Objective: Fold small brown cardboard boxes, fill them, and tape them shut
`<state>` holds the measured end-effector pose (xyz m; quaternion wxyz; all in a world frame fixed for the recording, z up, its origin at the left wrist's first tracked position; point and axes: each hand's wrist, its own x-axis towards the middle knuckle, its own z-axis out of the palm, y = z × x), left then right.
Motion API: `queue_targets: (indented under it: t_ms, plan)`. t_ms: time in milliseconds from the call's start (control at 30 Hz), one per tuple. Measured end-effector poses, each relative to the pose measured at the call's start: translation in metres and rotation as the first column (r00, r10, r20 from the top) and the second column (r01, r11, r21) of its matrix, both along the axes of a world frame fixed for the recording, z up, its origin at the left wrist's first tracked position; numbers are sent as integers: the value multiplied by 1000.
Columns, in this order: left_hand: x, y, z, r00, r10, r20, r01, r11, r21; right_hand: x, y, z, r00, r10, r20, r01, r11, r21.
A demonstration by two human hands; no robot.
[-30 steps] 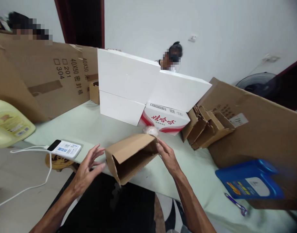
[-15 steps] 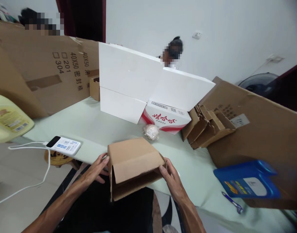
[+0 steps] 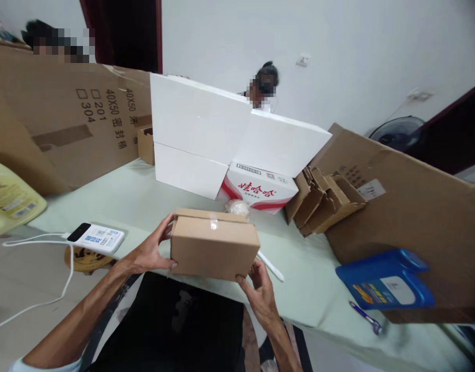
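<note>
Two bare hands held a small brown box (image 3: 216,253) between them at the near edge of the green-covered table (image 3: 315,279); whether it rested on the cloth was unclear. The left hand (image 3: 154,253) gripped its left end, thumb at the near lower corner and fingers behind. The right hand (image 3: 259,289) pinched the lower right corner, thumb on the near face. Holding opposite ends presumably kept the box level. A strip of clear tape (image 3: 214,222) crossed its upper edge, probably securing a flap.

Just beyond the box, a plastic-wrapped bundle (image 3: 238,207) lay before a red-and-white carton (image 3: 260,192). That carton stood against the tall white panel (image 3: 202,124), perhaps bracing it upright as a divider from the person (image 3: 267,80) on the far side. To the right, a blue jug (image 3: 388,284) sat against a large brown carton (image 3: 415,217), likely propping it. Folded cardboard pieces (image 3: 324,201) leaned together nearby, seemingly tucked aside to leave the near middle free.
</note>
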<state>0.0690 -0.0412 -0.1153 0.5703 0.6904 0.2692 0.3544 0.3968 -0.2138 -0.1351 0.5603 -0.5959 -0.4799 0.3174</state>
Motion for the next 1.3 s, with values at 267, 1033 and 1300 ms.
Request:
queue_targets:
  t_ms: [267,1033,1300]
  plan:
    - [-11,-13,15,987,101,-123,-50,929,368,-9,-19,-28,939,-75,337,88,996,-26]
    - [-10,-24,61,931,57,-361,147,845,514,-39,20,108,588,1,809,-282,938,203]
    - [-10,-25,67,896,92,-433,189,805,563,-49,24,114,582,39,812,-296,941,166]
